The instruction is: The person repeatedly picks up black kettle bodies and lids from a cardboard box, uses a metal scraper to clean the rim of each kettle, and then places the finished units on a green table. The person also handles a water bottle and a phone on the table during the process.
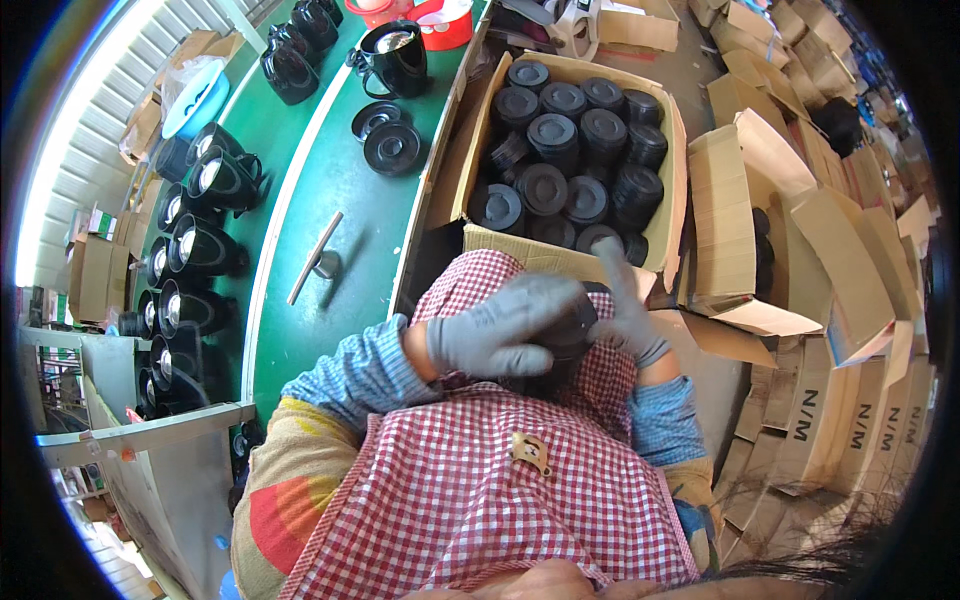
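Note:
On my lap, between my hands, sits a round black thing like a lid or the top of a jug (570,335); most of it is hidden. My left hand (505,328), in a grey glove, lies over its left side with fingers stretched out and thumb apart. Motion smears my right hand (627,310), also gloved in grey, at the thing's right edge; its fingers are spread and point toward the carton. In that open carton (478,175), just beyond my knees, stand several stacks of black round lids (553,135).
A green worktable (340,190) to my left bears a black jug (392,60), two loose black lids (392,148), a small stand with a flat bar (318,258) and rows of black jugs (200,245). More open cartons (725,220) stand right, beside flattened boxes (820,410).

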A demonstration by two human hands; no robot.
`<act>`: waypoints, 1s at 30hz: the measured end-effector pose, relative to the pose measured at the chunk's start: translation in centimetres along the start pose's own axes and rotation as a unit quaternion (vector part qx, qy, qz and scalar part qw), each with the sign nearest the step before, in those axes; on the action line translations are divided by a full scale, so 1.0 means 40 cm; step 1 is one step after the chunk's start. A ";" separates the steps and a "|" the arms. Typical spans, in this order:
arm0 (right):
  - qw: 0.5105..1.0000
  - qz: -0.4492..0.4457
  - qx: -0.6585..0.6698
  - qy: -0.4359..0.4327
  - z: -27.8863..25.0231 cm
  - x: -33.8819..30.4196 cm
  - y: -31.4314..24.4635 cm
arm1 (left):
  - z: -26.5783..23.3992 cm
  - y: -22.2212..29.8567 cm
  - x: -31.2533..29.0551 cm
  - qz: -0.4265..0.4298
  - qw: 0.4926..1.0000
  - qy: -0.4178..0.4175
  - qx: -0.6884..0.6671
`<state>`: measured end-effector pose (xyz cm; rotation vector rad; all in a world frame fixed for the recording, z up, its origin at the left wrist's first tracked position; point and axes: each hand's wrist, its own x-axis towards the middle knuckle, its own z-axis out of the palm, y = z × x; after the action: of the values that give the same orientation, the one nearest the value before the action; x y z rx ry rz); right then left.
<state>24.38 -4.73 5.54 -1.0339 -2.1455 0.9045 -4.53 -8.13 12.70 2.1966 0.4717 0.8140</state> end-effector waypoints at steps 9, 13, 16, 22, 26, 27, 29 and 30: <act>0.996 0.075 -0.010 0.040 -0.027 -0.010 0.062 | -0.033 0.033 0.008 0.039 0.976 -0.021 -0.215; 0.990 -0.003 0.125 -0.067 -0.009 0.032 -0.076 | -0.029 -0.011 -0.025 -0.114 0.990 -0.014 0.077; 0.985 0.093 0.142 0.011 -0.030 0.008 -0.014 | -0.035 0.004 -0.059 -0.035 0.984 0.022 -0.173; 0.891 0.085 0.444 -0.053 0.021 0.053 -0.051 | -0.026 -0.041 -0.037 -0.087 0.991 0.035 0.093; 0.922 0.097 0.365 0.084 0.035 0.104 -0.043 | -0.083 -0.034 0.021 -0.122 0.972 0.170 0.107; 0.927 0.107 0.338 0.123 0.024 0.127 -0.080 | -0.108 -0.081 0.001 -0.163 0.942 0.291 0.038; 0.951 0.052 0.273 0.135 -0.015 0.126 -0.123 | -0.239 -0.168 -0.060 -0.235 0.830 0.485 -0.144; 0.970 0.048 0.226 0.072 -0.034 0.120 -0.145 | -0.322 -0.215 -0.113 -0.225 0.817 0.512 -0.138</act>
<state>20.37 -3.06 11.85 -0.9392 -1.6714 1.2521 -17.26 1.70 11.27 1.1276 1.2350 1.6213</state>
